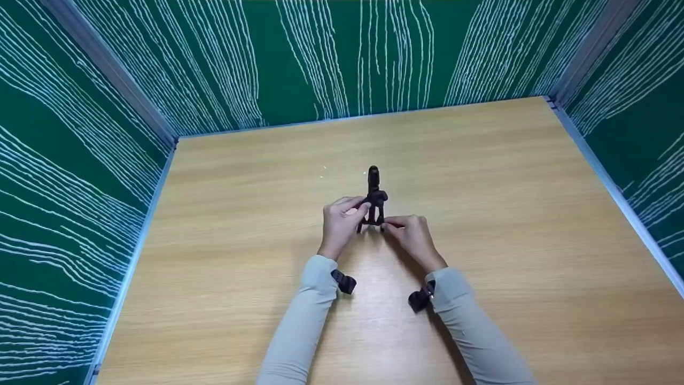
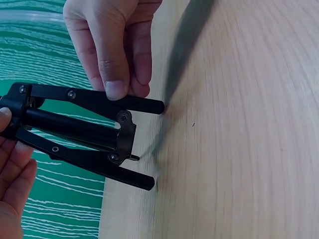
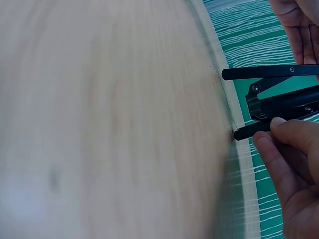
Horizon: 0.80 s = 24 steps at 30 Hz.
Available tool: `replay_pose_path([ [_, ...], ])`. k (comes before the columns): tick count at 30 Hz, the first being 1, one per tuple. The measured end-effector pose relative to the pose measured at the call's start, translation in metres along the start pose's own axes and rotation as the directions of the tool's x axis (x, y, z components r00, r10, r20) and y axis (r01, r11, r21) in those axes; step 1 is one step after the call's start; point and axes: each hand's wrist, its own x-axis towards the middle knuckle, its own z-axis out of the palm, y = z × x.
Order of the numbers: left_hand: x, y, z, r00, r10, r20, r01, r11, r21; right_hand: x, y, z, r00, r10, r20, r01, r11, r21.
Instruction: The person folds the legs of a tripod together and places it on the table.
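Note:
A small black tripod stands upright over the wooden table, its legs pointing down and partly spread. My left hand grips it near the hub, where the legs join; in the left wrist view only part of that hand shows. Lower down, on the other side, my right hand pinches one leg close to its foot. The right wrist view shows thumb and fingers of the right hand on that leg. Braces link the legs to the centre column. The tripod's top is outside both wrist views.
The wooden table extends around both hands. Green walls with white streaks enclose its back and sides. A few tiny white specks lie beyond the tripod. Each wrist wears a dark camera, one being the left wrist camera.

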Motion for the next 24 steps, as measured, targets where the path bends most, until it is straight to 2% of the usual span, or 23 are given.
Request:
replay_pose_path([
  [3, -0.001, 0.007, -0.003, 1.0, 0.012, -0.008, -0.011, 1.0, 0.007, 0.001, 0.0, 0.001, 1.0, -0.001, 0.006, 0.0, 1.0, 0.011],
  [8, 0.0, 0.005, -0.004, 1.0, 0.003, -0.008, -0.003, 1.0, -0.005, 0.002, -0.002, 0.001, 1.0, 0.015, 0.015, -0.015, 1.0, 0.011],
  [15, 0.003, -0.03, 0.0, 0.999, -0.026, 0.022, 0.027, 0.999, -0.039, 0.002, -0.004, 0.001, 0.998, 0.045, 0.034, -0.045, 0.999, 0.012],
  [24, 0.003, -0.03, -0.001, 0.999, -0.042, 0.028, 0.043, 0.998, -0.048, 0.003, -0.004, 0.001, 0.996, 0.07, 0.048, -0.07, 0.997, 0.013],
])
